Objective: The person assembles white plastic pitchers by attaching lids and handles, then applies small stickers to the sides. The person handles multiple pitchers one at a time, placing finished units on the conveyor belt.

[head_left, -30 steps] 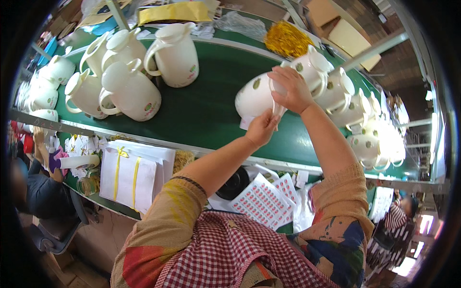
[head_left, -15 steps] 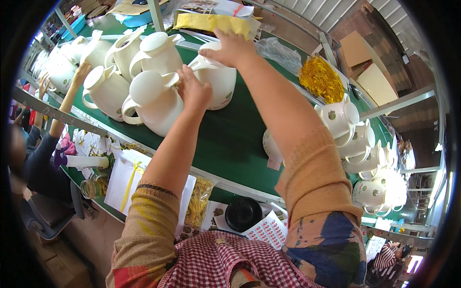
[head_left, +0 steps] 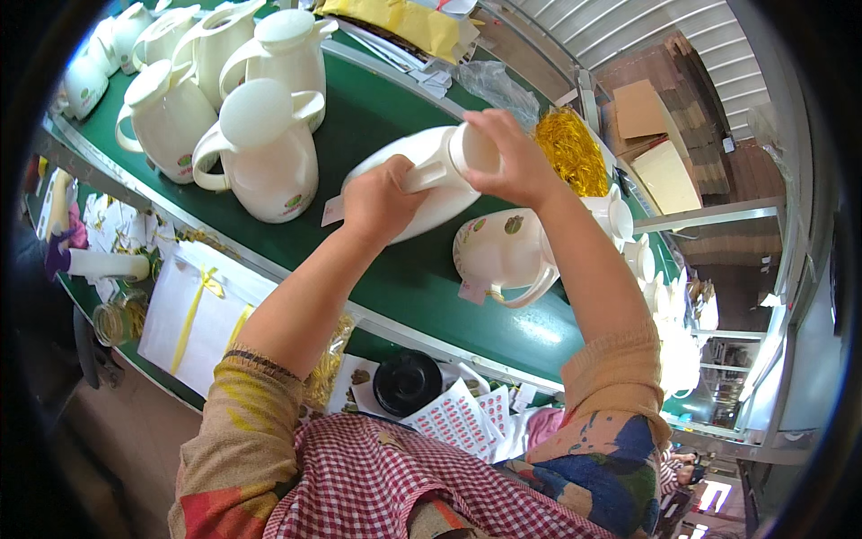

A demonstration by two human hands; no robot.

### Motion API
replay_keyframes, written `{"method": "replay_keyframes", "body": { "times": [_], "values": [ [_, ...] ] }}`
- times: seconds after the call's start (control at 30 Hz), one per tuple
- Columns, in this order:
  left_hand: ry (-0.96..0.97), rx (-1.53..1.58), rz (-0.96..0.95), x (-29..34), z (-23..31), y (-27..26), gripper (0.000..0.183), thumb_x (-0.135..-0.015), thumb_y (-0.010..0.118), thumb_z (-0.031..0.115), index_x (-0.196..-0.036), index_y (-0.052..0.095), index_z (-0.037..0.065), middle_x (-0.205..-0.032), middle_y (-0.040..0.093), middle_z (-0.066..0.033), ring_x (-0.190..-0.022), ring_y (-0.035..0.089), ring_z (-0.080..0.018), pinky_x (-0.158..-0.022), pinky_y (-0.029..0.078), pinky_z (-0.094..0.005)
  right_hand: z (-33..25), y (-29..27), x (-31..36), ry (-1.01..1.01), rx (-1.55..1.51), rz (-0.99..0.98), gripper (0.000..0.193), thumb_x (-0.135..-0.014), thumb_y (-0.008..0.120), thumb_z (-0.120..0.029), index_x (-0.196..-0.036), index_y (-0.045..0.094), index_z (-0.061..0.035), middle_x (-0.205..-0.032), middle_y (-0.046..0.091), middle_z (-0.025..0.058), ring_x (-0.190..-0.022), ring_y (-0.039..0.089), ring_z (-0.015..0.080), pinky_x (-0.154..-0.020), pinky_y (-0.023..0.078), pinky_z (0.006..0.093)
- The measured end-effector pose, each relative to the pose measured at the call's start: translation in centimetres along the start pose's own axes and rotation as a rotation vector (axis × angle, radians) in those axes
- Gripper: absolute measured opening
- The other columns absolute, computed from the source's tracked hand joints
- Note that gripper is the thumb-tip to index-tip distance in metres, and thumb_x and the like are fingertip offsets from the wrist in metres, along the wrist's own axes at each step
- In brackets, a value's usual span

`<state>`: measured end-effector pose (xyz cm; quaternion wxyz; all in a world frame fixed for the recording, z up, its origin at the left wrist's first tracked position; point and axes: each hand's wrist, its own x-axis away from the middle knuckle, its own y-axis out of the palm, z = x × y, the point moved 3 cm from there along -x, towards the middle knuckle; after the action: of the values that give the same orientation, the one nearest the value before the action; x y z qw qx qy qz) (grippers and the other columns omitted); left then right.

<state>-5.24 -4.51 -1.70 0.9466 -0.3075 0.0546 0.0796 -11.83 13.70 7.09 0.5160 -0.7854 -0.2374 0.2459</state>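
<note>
A white thermos jug (head_left: 406,147) is tilted over above the green worktop, its lid end toward the right and a pale pink tag (head_left: 333,211) showing by its base. My left hand (head_left: 381,199) is closed around its handle. The fingers of my right hand (head_left: 514,162) are curled round the white lid (head_left: 477,149). Just right of and below this jug, a second white jug (head_left: 480,249) lies on its side, with a pink tag and a small dark emblem. An upright jug (head_left: 274,166) stands to the left, apart from my hands.
Several white jugs (head_left: 166,121) stand at the far left, and more lie along the right of the green worktop (head_left: 377,292). Gold tinsel (head_left: 571,151) and clear plastic film lie at the back. A lower shelf holds a black round lid (head_left: 407,382), sticker sheets (head_left: 456,420) and white packs.
Both hands have brought a jug from the group on the left toward the right and tipped it over. My right hand now grips its lid end. The view has shifted too.
</note>
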Motion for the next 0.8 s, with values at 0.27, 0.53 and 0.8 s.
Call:
{"method": "replay_keyframes", "body": {
  "times": [0.27, 0.53, 0.8],
  "values": [
    [0.144, 0.047, -0.047, 3.3, 1.2, 0.5, 0.032, -0.069, 0.080, 0.035, -0.085, 0.066, 0.010, -0.072, 0.067, -0.0135, -0.069, 0.066, -0.0335, -0.063, 0.052, -0.0411, -1.3, -0.4, 4.8, -0.055, 0.016, -0.112, 0.071, -0.069, 0.070, -0.035, -0.134, 0.049, -0.0134, -0.131, 0.047, 0.0168, -0.115, 0.053, 0.0347, -0.096, 0.046, 0.0385],
    [0.168, 0.003, 0.014, 3.3, 1.8, 0.7, 0.028, -0.070, 0.078, 0.029, -0.080, 0.062, 0.008, -0.071, 0.066, -0.0141, -0.068, 0.065, -0.0348, -0.062, 0.052, -0.0418, -1.3, -1.8, 2.1, 0.405, 0.416, -0.285, 0.077, -0.086, 0.047, -0.069, -0.134, 0.051, -0.0087, -0.120, 0.057, 0.0208, -0.109, 0.058, 0.0363, -0.093, 0.046, 0.0399],
    [0.059, -0.021, -0.024, 2.7, 0.5, 0.6, 0.033, -0.068, 0.080, 0.033, -0.084, 0.064, 0.011, -0.077, 0.067, -0.0134, -0.075, 0.066, -0.0341, -0.067, 0.053, -0.0397, 0.7, -1.2, 4.1, 0.387, 0.258, -0.050, 0.067, -0.095, 0.038, -0.061, -0.126, 0.060, -0.0058, -0.095, 0.071, 0.0169, -0.097, 0.066, 0.0312, -0.106, 0.028, 0.0506]
  ]
}}
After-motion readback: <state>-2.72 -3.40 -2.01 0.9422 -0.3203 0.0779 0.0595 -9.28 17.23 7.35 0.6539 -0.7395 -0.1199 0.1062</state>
